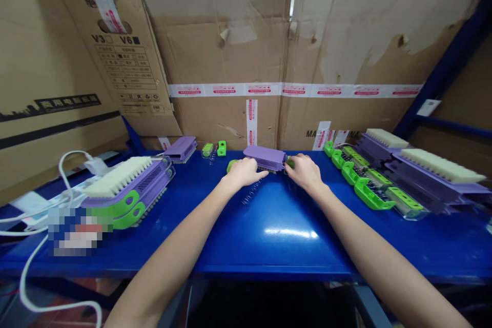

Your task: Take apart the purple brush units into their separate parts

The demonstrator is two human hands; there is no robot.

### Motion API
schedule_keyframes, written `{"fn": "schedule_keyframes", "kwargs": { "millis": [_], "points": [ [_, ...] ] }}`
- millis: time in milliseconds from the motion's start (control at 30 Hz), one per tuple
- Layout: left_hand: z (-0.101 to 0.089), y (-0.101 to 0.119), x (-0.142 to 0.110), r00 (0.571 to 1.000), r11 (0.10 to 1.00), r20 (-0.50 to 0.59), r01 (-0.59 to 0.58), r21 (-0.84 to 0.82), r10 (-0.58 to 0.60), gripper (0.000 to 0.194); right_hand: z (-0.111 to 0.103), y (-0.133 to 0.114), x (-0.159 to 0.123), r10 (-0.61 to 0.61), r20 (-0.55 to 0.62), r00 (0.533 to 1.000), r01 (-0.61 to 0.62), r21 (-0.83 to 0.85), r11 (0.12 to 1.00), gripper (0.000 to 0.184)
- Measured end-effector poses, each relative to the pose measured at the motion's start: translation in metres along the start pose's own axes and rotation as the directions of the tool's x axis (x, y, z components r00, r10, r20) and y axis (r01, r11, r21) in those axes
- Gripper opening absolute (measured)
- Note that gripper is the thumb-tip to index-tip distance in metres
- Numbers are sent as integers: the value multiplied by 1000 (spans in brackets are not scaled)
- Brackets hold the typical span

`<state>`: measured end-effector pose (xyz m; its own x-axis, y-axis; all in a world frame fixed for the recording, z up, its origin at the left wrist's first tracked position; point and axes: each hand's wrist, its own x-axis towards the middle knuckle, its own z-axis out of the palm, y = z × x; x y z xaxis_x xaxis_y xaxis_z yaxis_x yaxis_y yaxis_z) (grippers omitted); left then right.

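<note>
A purple brush body [265,156] with pale bristles on its underside sits between my hands near the back of the table. My left hand [242,173] closes on its left end, the fingers partly hidden. Behind that hand a bit of a green part [231,165] shows; whether it is touched, I cannot tell. My right hand [305,173] pinches a small green and clear piece [290,161] against the body's right end. A loose thin metal spring [251,192] lies just in front of my left hand.
Purple brushes with green handles [130,210] are stacked at left, beside white cables [34,218]. At the back left lie another purple body [180,148], a clear-green piece [207,150] and a green handle [222,148]. Rows of green handles [369,195] and purple brushes [434,179] stand right. Cardboard [226,56] walls the back.
</note>
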<state>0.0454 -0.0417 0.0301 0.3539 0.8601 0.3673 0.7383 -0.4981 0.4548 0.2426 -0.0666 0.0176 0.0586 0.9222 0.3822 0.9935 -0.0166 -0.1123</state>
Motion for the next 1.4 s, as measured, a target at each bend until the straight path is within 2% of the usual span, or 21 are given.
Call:
{"fn": "schedule_keyframes", "kwargs": {
  "millis": [67,167,233,667,767,867,1000,1100,1200,1300,1400],
  "points": [
    [1,1,-1,1000,993,-7,-3,116,4,36,-1,-1,-1,12,2,1000,-12,-3,1000,34],
    [-2,6,-2,994,937,110,-18,348,-21,33,-2,-2,-2,51,19,999,-51,-4,999,38],
    [-6,10,-3,987,895,157,-47,444,-26,35,-3,-4,-2,79,37,996,-79,-5,997,39],
    [-8,14,-5,990,858,137,-95,504,29,36,-4,-5,-3,128,100,987,-129,-2,992,36],
    [-9,15,-5,991,854,134,-94,512,29,35,-4,-4,-3,146,39,989,-147,34,989,34],
    [-9,15,-4,993,850,111,-84,520,30,36,-5,-3,-3,180,-72,981,-174,77,982,33],
    [-8,15,-4,997,859,47,-78,506,63,36,-5,2,0,209,-264,942,-167,172,971,35],
    [-7,14,-3,996,877,-5,-72,474,84,33,-2,7,3,181,-442,878,-73,252,965,35],
    [-8,14,-4,992,927,-66,-78,368,110,32,2,12,6,32,-580,814,182,307,934,32],
    [-8,15,-5,967,965,-151,-176,193,207,39,5,9,5,-151,-619,770,437,340,833,30],
    [-8,13,-4,908,931,-204,-351,103,365,55,8,0,0,-288,-614,735,587,363,724,28]
  ]
}}
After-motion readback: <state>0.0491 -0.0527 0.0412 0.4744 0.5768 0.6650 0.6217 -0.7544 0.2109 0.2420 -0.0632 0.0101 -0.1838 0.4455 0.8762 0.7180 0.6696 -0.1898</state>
